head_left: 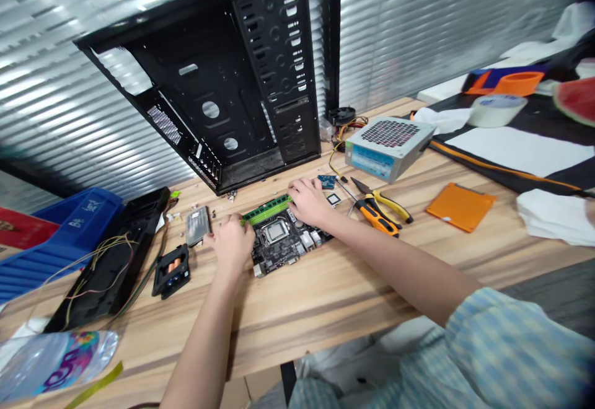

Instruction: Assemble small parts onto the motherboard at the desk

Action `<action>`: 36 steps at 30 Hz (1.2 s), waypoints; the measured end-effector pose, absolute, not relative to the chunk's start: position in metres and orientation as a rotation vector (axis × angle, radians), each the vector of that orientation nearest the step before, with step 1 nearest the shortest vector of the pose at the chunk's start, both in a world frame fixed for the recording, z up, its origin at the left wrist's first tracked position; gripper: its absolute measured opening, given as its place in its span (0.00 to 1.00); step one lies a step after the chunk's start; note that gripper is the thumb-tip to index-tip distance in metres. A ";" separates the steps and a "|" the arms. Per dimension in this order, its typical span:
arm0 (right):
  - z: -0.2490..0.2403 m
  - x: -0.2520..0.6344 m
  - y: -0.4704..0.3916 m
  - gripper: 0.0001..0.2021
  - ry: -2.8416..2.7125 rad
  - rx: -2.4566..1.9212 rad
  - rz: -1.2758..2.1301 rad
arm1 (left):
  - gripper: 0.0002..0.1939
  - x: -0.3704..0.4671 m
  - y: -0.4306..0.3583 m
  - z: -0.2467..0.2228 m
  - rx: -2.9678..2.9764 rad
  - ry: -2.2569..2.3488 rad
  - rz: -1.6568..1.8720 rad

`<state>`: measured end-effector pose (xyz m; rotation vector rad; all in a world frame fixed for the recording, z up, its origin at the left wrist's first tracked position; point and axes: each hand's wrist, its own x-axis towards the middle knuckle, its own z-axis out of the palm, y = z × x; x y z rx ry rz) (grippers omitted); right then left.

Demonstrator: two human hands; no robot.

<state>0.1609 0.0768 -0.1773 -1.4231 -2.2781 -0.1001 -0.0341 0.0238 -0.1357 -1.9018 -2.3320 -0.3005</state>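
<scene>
A black motherboard (283,245) lies flat on the wooden table, its square metal-topped processor (276,230) uncovered. Along its far edge, at the bright green memory slots, stands a green RAM stick (267,209). My left hand (231,241) has curled fingers at the stick's left end, with the thumb out to the side. At the opposite end, my right hand (309,201) has its fingers bent over the stick and slot. The fingertips partly hide both ends, so I cannot tell how deep the stick sits.
Behind the board an open black computer case (260,87) stands upright. To the right are a power supply (388,145), pliers (381,201), an orange-handled screwdriver (377,217) and an orange plate (461,206). On the left lie a drive (198,225), a black bracket (171,271) and a water bottle (60,362).
</scene>
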 end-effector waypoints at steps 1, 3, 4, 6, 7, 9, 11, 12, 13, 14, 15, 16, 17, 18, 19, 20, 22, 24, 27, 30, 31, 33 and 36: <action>-0.177 0.161 0.077 0.14 -2.276 -1.426 -0.101 | 0.15 -0.034 0.024 -0.136 -1.901 -2.333 -0.302; -0.176 0.161 0.076 0.14 -2.275 -1.432 -0.103 | 0.15 -0.035 0.024 -0.137 -1.902 -2.332 -0.313; -0.176 0.161 0.076 0.14 -2.275 -1.435 -0.103 | 0.15 -0.035 0.024 -0.137 -1.901 -2.329 -0.322; -0.175 0.161 0.075 0.14 -2.272 -1.439 -0.104 | 0.15 -0.036 0.024 -0.137 -1.903 -2.323 -0.338; -0.175 0.161 0.075 0.14 -2.268 -1.440 -0.106 | 0.15 -0.036 0.024 -0.137 -1.904 -2.321 -0.340; -0.174 0.161 0.075 0.14 -2.263 -1.434 -0.110 | 0.15 -0.035 0.023 -0.135 -1.906 -2.321 -0.334; -0.175 0.161 0.074 0.14 -2.263 -1.424 -0.115 | 0.16 -0.035 0.022 -0.134 -1.910 -2.325 -0.324; -0.175 0.161 0.074 0.14 -2.266 -1.419 -0.116 | 0.16 -0.035 0.022 -0.133 -1.911 -2.327 -0.320; -0.175 0.161 0.074 0.14 -2.269 -1.417 -0.116 | 0.17 -0.034 0.022 -0.132 -1.912 -2.330 -0.315; -0.175 0.162 0.074 0.14 -2.271 -1.417 -0.114 | 0.17 -0.034 0.022 -0.132 -1.913 -2.332 -0.310; -0.175 0.162 0.074 0.14 -2.271 -1.417 -0.112 | 0.17 -0.034 0.022 -0.132 -1.913 -2.334 -0.306; -0.175 0.162 0.074 0.13 -2.271 -1.418 -0.109 | 0.16 -0.034 0.022 -0.132 -1.913 -2.334 -0.304; -0.175 0.162 0.074 0.13 -2.268 -1.418 -0.108 | 0.16 -0.034 0.022 -0.132 -1.913 -2.332 -0.304; -0.175 0.162 0.074 0.13 -2.267 -1.417 -0.108 | 0.16 -0.034 0.022 -0.132 -1.913 -2.331 -0.305; -0.174 0.162 0.074 0.13 -2.267 -1.415 -0.107 | 0.16 -0.034 0.022 -0.132 -1.914 -2.330 -0.305; -0.174 0.162 0.074 0.13 -2.268 -1.414 -0.106 | 0.16 -0.034 0.022 -0.133 -1.913 -2.330 -0.303; -0.174 0.162 0.074 0.13 -2.273 -1.413 -0.103 | 0.17 -0.035 0.022 -0.133 -1.910 -2.338 -0.289; -0.174 0.162 0.074 0.13 -2.278 -1.414 -0.100 | 0.17 -0.035 0.022 -0.133 -1.906 -2.346 -0.275; -0.175 0.162 0.074 0.14 -2.281 -1.409 -0.098 | 0.17 -0.035 0.023 -0.133 -1.904 -2.351 -0.272; -0.175 0.162 0.074 0.13 -2.280 -1.402 -0.089 | 0.17 -0.035 0.022 -0.133 -1.903 -2.349 -0.292; -0.175 0.162 0.074 0.13 -2.281 -1.399 -0.087 | 0.17 -0.035 0.022 -0.133 -1.902 -2.348 -0.299; -0.175 0.162 0.075 0.13 -2.283 -1.392 -0.088 | 0.17 -0.035 0.022 -0.132 -1.895 -2.351 -0.309; -0.176 0.162 0.075 0.14 -2.277 -1.397 -0.103 | 0.18 -0.034 0.023 -0.132 -1.883 -2.376 -0.305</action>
